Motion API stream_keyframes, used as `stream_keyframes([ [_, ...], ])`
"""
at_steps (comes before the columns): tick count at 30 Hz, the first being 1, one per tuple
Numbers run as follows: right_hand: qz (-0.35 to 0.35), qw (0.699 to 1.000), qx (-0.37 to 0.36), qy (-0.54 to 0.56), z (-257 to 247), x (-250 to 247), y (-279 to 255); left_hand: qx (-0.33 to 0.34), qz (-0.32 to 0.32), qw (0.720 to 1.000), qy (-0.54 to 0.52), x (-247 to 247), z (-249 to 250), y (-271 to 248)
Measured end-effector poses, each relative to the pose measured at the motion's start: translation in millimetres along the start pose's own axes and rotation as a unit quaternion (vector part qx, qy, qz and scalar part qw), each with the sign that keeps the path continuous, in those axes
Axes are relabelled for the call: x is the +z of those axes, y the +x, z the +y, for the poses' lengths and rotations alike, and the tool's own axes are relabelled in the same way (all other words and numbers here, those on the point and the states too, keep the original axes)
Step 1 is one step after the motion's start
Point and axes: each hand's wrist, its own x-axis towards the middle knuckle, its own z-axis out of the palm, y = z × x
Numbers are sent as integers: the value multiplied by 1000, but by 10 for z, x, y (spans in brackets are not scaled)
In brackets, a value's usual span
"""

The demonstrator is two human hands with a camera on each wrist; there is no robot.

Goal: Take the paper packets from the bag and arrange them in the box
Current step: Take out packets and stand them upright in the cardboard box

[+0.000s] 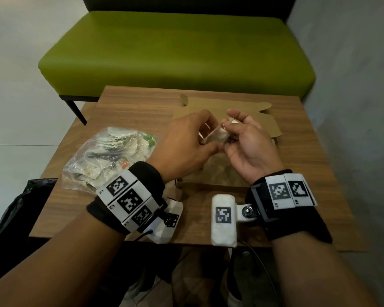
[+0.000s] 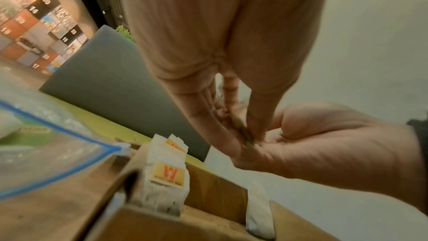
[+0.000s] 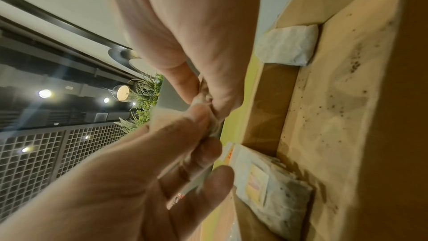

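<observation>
Now | left hand, right hand grips pinch 1 packet | box: 2 packets

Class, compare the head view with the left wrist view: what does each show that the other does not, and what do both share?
Only the head view shows the green bench, the wrist bands and the whole table. Only the left wrist view shows packets standing inside the box, one with an orange label, and the bag's blue zip edge. Both show the left hand and right hand pinching a packet together above the box, beside the plastic bag.
</observation>
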Motion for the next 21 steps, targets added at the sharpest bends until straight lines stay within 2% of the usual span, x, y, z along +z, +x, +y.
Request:
stream_keyframes([
  [4,16,1000,13,9,-8,-33,3,-45,32,996,-64,4,-89,49],
  [7,56,998,14,-7,-12,-54,-9,-79,56,991,-94,-39,-119,63],
  [10,65,990,-17,-123,0,-82,-40,-107,63,988,-94,-72,-166,78],
  [13,11,980,0,-196,31,-62,-93,-138,60,978,-147,-97,-154,74],
  [16,-26,981,36,-191,55,-29,-103,-154,56,964,-212,-103,-101,71],
  [21,-13,992,26,-123,16,0,-78,-152,8,933,-326,-233,-37,72],
])
